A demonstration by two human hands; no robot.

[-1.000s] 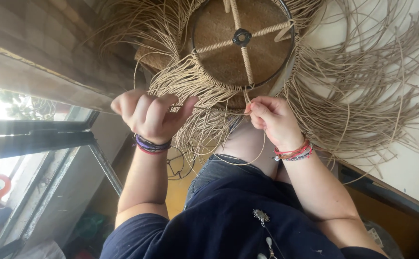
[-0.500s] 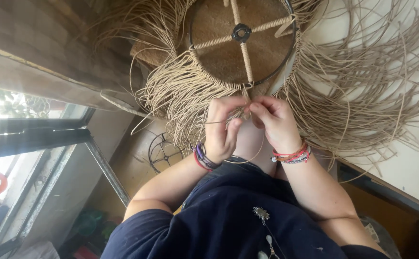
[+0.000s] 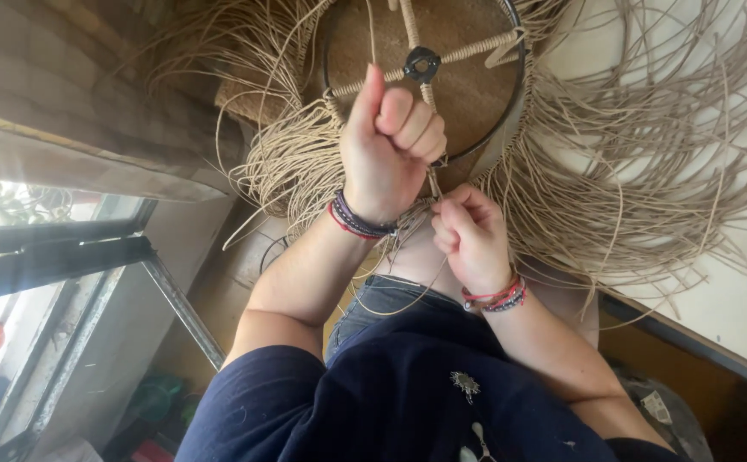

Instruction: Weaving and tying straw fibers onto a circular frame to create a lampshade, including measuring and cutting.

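Left hand [image 3: 388,145] fisted around a cane strand [image 3: 370,51]; right hand [image 3: 469,233] pinches strands at the round frame [image 3: 510,111]. Cane appears light, springy, kink-prone: grip near the weave.

**Cord crowds the grip on both sides**

Loose tan cords [image 3: 647,171] fan out thickly to the right of the right hand [image 3: 469,233], and more strands [image 3: 288,167] bunch left of the left hand [image 3: 388,141]. The round metal frame [image 3: 517,103] and its wrapped spokes [image 3: 476,50] block the way beyond the fists. Toward the body, between the forearms, only the lap [image 3: 391,299] lies open.
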